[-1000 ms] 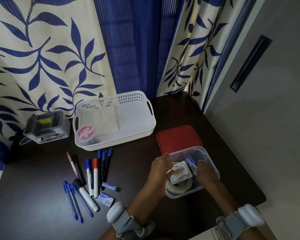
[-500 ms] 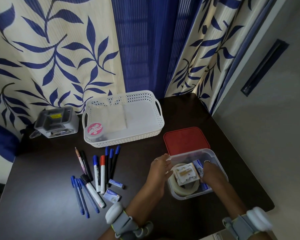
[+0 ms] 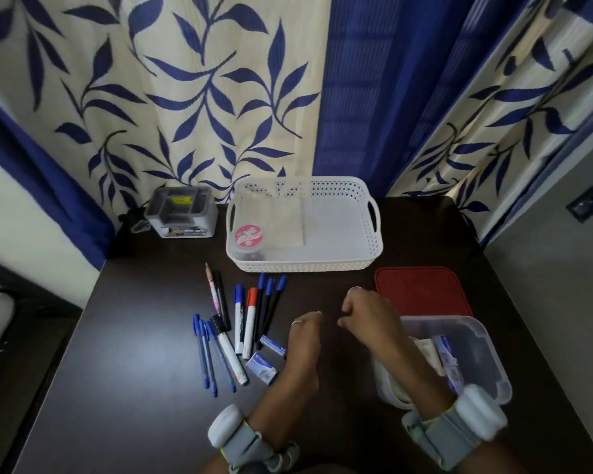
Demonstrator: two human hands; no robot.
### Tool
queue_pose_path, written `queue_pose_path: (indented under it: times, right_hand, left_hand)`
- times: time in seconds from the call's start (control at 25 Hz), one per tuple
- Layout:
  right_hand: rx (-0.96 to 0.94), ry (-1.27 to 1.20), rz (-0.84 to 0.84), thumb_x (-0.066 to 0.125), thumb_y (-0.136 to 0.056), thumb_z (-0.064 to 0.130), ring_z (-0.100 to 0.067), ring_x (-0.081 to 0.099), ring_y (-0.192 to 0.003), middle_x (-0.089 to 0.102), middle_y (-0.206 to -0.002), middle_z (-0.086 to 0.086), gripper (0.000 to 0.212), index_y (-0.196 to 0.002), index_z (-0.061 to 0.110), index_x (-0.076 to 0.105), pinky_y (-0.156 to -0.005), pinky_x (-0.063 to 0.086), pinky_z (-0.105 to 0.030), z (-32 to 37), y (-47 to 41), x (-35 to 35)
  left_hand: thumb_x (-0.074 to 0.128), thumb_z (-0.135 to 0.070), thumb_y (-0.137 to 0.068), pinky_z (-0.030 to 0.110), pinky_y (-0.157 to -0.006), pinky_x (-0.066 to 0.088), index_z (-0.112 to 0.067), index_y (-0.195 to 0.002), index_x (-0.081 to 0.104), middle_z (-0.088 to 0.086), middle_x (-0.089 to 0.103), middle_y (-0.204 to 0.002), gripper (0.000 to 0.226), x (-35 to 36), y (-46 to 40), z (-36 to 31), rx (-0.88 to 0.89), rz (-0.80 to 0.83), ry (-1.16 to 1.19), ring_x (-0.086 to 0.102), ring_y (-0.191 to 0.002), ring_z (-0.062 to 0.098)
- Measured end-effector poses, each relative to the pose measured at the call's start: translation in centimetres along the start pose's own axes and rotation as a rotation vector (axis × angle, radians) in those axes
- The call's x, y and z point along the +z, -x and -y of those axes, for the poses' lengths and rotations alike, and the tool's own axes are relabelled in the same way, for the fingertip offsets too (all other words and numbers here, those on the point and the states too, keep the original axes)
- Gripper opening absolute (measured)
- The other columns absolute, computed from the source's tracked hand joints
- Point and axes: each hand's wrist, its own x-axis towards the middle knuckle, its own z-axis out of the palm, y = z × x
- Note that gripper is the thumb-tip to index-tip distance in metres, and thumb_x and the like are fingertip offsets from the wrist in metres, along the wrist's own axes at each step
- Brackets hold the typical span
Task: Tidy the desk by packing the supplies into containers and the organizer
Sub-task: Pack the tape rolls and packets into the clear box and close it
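My left hand (image 3: pixel 305 331) and my right hand (image 3: pixel 365 311) hover over the dark desk between the pens and the clear plastic container (image 3: pixel 483 340); both are loosely curled and hold nothing. The container at the right holds a tape roll and small boxes, partly hidden by my right forearm. Its red lid (image 3: pixel 421 290) lies just behind it. Several pens and markers (image 3: pixel 243 319) lie left of my hands, with two small blue boxes (image 3: pixel 262 367) beside them. A grey organizer (image 3: pixel 180 212) stands at the back left.
A white perforated basket (image 3: pixel 374 248) with a pink-lidded round tin (image 3: pixel 249 236) and clear sleeves sits at the back centre. Leaf-patterned curtains hang behind the desk. The desk edge runs close on the right, beside a grey wall.
Both hands have left the clear container and moved left over the bare desk. The white box they held now lies inside the container. The camera has swung left.
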Motion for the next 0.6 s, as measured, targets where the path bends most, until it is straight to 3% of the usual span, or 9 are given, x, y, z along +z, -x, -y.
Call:
queue_pose_path:
  times: [0.12,0.24,0.4,0.6]
  right_hand:
    - [-0.142,0.013,0.149,0.064,-0.084,0.026,-0.029,0.058,-0.114,0.064,-0.119,-0.006,0.025,-0.107,0.019,0.061,-0.092,0.047,-0.034,3.6,-1.3,3.3]
    - [-0.248,0.048,0.239,0.058,-0.085,0.022,-0.033,0.057,-0.116,0.062,-0.122,-0.012,0.025,-0.108,0.013,0.06,-0.092,0.046,-0.036,6.2,-1.8,6.2]
    - [-0.317,0.08,0.273,0.05,-0.087,0.017,-0.037,0.056,-0.115,0.06,-0.121,-0.018,0.025,-0.108,0.004,0.055,-0.089,0.046,-0.039,7.7,-1.7,8.6]
    - [-0.338,0.093,0.274,0.051,-0.087,0.02,-0.037,0.056,-0.111,0.06,-0.118,-0.018,0.024,-0.104,0.004,0.056,-0.088,0.046,-0.038,7.7,-1.7,9.7]
  left_hand:
    - [0.044,-0.012,-0.09,0.028,-0.053,0.032,-0.016,-0.066,0.046,0.0,0.041,-0.06,0.024,-2.5,-0.4,-0.1,0.039,-0.136,0.042,0.038,-0.057,0.013]
    - [0.043,-0.012,-0.092,0.028,-0.056,0.038,-0.012,-0.078,0.052,0.002,0.049,-0.067,0.017,-4.5,-0.3,0.1,0.056,-0.196,0.072,0.045,-0.062,0.014]
    - [0.043,-0.009,-0.088,0.029,-0.054,0.037,-0.009,-0.073,0.053,0.013,0.048,-0.067,0.018,-5.9,-1.7,0.9,-0.018,-0.304,0.151,0.047,-0.065,0.025]
    - [0.043,-0.009,-0.089,0.024,-0.047,0.032,-0.009,-0.067,0.046,0.007,0.042,-0.058,0.022,-6.4,-2.2,1.1,-0.074,-0.316,0.202,0.04,-0.054,0.017]
